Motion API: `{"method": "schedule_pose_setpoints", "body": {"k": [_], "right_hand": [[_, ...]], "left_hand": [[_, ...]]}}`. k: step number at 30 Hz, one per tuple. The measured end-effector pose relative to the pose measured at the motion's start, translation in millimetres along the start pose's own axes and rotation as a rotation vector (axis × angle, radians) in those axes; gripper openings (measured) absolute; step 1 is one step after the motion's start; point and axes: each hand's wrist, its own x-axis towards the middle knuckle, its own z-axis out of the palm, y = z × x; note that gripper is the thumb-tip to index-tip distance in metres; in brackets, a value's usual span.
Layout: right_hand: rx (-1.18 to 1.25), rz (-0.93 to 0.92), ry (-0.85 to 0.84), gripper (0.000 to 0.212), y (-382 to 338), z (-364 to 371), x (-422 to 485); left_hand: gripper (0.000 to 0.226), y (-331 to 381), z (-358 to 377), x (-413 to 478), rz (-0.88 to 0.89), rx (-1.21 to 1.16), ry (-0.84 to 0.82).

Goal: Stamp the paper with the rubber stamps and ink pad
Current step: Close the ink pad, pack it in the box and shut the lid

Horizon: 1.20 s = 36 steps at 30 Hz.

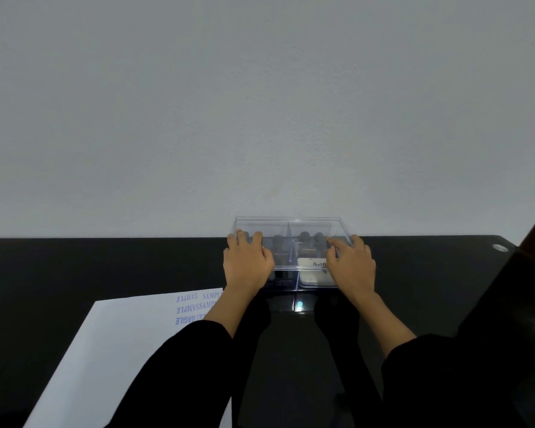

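Clear plastic box (291, 225) sits at the far edge of the black table (105, 264), close to the wall (260, 103). Dark-knobbed stamps (305, 236) stand inside, blurred through the plastic, and a white ink pad (314, 278) lies at the front right. The left hand (247, 262) and right hand (352, 267) each grasp the box top, fingers curled over it. The right hand covers most of the pad's label. The left sleeve (179, 366) hides part of the blue SAMPLE prints on the paper (121, 341).

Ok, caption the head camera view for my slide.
The left hand and right hand hold a clear plastic box of rubber stamps on the black table, beside the stamped paper.
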Motion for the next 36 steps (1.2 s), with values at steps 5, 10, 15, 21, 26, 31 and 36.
{"method": "schedule_pose_setpoints", "body": {"k": [5,10,15,21,26,31,36], "right_hand": [[-0.029,-0.009,-0.033,0.04,1,-3,-1],[-0.147,-0.04,0.003,0.039,-6,-12,-7],[-0.056,-0.214,0.067,0.038,-37,-11,-41],[0.077,-0.282,-0.083,0.035,-77,-6,-106],[0.107,-0.268,-0.27,0.038,-98,-9,-161],[0.087,-0.239,-0.409,0.04,-111,-8,-209],[0.014,-0.226,-0.46,0.041,-121,-11,-239]], "left_hand": [[0.044,0,-2,-1,0.004,-0.001,-0.013],[0.04,-4,-14,-1,0.037,-0.052,-0.054],[0.037,-16,-38,-17,0.116,-0.202,-0.061],[0.033,-45,-76,-61,0.104,-0.267,-0.097],[0.029,-87,-97,-111,0.037,-0.259,-0.119],[0.031,-128,-107,-168,-0.027,-0.219,-0.177],[0.035,-149,-111,-211,-0.06,-0.165,-0.225]]}}
